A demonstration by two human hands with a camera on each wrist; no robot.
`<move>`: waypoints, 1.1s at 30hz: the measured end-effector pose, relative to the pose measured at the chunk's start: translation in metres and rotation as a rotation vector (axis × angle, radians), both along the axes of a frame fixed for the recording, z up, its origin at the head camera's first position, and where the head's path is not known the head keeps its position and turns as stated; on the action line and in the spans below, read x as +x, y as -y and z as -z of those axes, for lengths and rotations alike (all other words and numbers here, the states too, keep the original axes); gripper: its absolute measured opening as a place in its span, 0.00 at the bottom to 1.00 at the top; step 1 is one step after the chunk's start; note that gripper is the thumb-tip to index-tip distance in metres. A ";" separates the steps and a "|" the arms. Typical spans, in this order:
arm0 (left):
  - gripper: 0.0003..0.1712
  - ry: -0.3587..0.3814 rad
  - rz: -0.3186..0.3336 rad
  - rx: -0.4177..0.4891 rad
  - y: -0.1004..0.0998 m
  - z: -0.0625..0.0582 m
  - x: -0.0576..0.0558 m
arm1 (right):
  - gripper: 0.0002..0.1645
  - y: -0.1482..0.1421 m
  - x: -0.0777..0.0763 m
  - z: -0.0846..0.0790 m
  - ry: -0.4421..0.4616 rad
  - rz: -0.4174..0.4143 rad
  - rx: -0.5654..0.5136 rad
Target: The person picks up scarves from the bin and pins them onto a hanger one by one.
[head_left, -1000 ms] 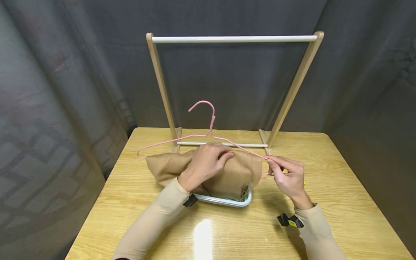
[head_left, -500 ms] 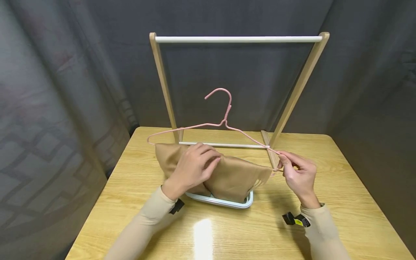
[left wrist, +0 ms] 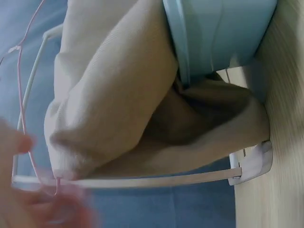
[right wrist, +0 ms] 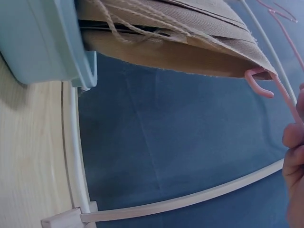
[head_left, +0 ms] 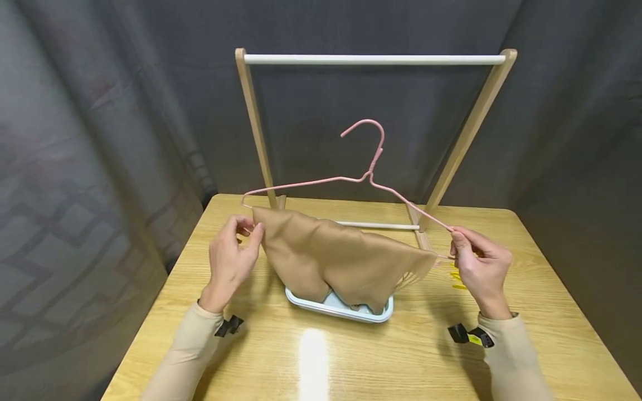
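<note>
1. Here, nearest, a wood-grained table (head_left: 416, 362) carried a bright patch of glare, with beige sleeves (head_left: 183, 348) reaching in over it.
2. The right hand (head_left: 484, 270) pinched the pink hanger (head_left: 372, 167) near its right end, thumb and fingers clamped on the wire; yellow loops (head_left: 456, 274) showed just beside.
3. The left hand (head_left: 232, 262) was at the upper left corner of the brown cloth (head_left: 341, 253), thumb and fingers curved and apart; whether they touched it could not be told.
4. The fringed cloth hung from the hanger, its lower part reaching the pale blue container (head_left: 346, 314) on the table.
5. Beyond stood a wooden-sided rack (head_left: 373, 59) with white bars.
6. Dark grey curtains (head_left: 311, 111) closed the back; paler patterned fabric (head_left: 75, 195) hung at left.
</note>
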State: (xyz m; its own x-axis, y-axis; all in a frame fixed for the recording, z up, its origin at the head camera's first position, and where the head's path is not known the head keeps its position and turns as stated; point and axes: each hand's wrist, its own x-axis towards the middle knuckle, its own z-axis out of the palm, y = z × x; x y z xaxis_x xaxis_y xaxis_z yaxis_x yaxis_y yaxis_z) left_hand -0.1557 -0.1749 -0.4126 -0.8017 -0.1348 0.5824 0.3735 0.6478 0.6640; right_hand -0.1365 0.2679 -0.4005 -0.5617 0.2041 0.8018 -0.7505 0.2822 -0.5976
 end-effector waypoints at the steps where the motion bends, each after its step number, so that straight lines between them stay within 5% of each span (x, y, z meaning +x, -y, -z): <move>1: 0.16 0.099 0.032 -0.007 0.003 0.001 -0.001 | 0.05 0.000 -0.001 -0.002 -0.004 0.000 -0.011; 3: 0.21 0.266 0.117 0.001 0.007 0.002 -0.003 | 0.05 0.002 -0.004 -0.005 -0.010 0.009 -0.021; 6: 0.21 0.351 0.247 0.126 0.008 0.001 -0.009 | 0.05 0.001 -0.005 -0.011 -0.013 0.037 -0.026; 11: 0.15 0.273 0.433 0.450 0.007 -0.009 -0.011 | 0.06 -0.001 -0.009 -0.018 -0.022 0.055 -0.044; 16: 0.06 0.166 0.562 0.647 -0.001 -0.028 -0.014 | 0.06 -0.006 -0.009 -0.019 -0.006 0.043 -0.051; 21: 0.13 0.015 0.476 0.750 -0.008 -0.042 -0.015 | 0.06 -0.008 -0.008 -0.013 0.009 -0.005 -0.058; 28: 0.19 -0.027 0.259 0.622 -0.004 -0.043 -0.016 | 0.07 -0.009 -0.006 -0.007 -0.002 -0.094 -0.064; 33: 0.11 -0.030 0.308 0.698 0.001 -0.040 -0.017 | 0.06 -0.008 -0.005 -0.004 0.006 -0.117 -0.038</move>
State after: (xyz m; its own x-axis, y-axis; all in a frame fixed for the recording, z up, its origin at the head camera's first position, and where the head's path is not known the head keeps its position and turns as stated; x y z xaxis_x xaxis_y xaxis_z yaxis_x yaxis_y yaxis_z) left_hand -0.1727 -0.1762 -0.3729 -0.8477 -0.2527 0.4664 0.4939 -0.0550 0.8678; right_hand -0.1417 0.2760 -0.3966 -0.5880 0.1674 0.7913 -0.7734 0.1701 -0.6107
